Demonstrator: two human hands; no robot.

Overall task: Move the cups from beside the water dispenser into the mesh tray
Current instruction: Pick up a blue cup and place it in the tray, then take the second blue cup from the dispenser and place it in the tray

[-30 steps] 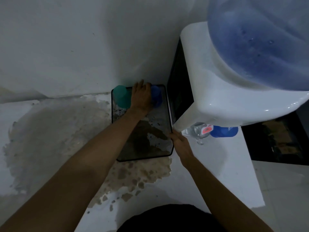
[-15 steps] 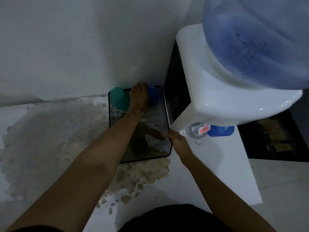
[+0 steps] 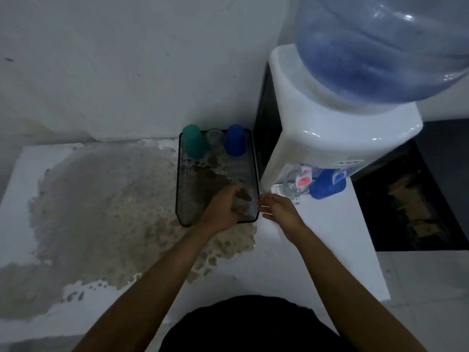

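Left hand [image 3: 224, 208] loosely curled, empty, over mesh tray [image 3: 180, 194] | right hand [image 3: 278, 209] spread, empty | next — reach right, grip blue cup [image 3: 324, 187] under dispenser by its sides.

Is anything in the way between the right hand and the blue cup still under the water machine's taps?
Mostly no. The right hand sits just left of the blue cup, but a clear glass stands between them under the red tap, so the hand must reach past it.

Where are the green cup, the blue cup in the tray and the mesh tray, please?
green cup [image 3: 193, 144], head view, on its side wall.
blue cup [image 3: 235, 141], head view, on its side wall.
mesh tray [image 3: 177, 189], head view, on its left rim.
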